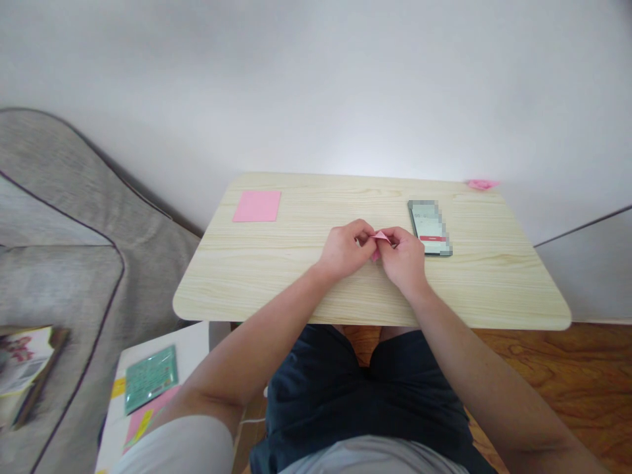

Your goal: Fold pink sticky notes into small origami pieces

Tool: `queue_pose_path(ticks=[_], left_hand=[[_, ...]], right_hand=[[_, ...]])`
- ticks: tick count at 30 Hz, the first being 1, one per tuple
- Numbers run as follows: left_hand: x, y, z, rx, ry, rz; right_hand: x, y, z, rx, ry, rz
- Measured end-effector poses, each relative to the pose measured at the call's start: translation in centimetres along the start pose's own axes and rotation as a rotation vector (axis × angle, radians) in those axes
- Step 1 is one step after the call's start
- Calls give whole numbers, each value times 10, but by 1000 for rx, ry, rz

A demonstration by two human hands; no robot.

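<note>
A small folded pink piece of paper (380, 236) is pinched between my two hands, a little above the wooden-topped table (296, 276). My left hand (348, 249) grips its left side with thumb and fingers. On the other side, my right hand (403, 258) has its fingers closed on the same paper. A pointed tip of the paper shows above the fingers and another bit hangs below; the rest is hidden by my hands. Just right of my right hand lies a phone (430, 227) with its screen lit.
A square pink paper stack (257, 206) lies at the table's far left. A folded pink paper piece (482, 185) sits at the back right corner. Left are a grey sofa (148, 263) and a white side surface (190, 349) with a green packet (151, 378).
</note>
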State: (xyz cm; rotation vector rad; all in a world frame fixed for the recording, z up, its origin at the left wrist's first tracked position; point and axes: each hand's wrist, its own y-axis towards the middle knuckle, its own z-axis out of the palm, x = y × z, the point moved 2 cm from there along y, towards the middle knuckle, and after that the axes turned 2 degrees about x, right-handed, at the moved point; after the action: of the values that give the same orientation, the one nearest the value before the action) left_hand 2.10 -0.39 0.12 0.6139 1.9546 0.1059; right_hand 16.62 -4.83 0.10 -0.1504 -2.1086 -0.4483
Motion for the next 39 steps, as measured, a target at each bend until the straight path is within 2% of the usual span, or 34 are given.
queue_pose_path(ticks=[7,13,19,26,34,39], left_hand=[[2,0,1,-6,-6,-67],[1,0,2,-18,10,-22],[0,-1,2,-3,-50,-37],[-3,-1,1,23,-91,-13],[-2,-1,-2,-25,-64,-12],[-2,-1,-4,-33,-30,-31]], right_hand=[[4,-2,-1,-46,-38,10],[2,-2,-1,-52,-105,-6],[1,-2,1,-23,-1,14],[-1,-1,1,-49,-4,5],[-4,-1,1,-47,37,19],[-2,-1,0,-60,-21,-35]])
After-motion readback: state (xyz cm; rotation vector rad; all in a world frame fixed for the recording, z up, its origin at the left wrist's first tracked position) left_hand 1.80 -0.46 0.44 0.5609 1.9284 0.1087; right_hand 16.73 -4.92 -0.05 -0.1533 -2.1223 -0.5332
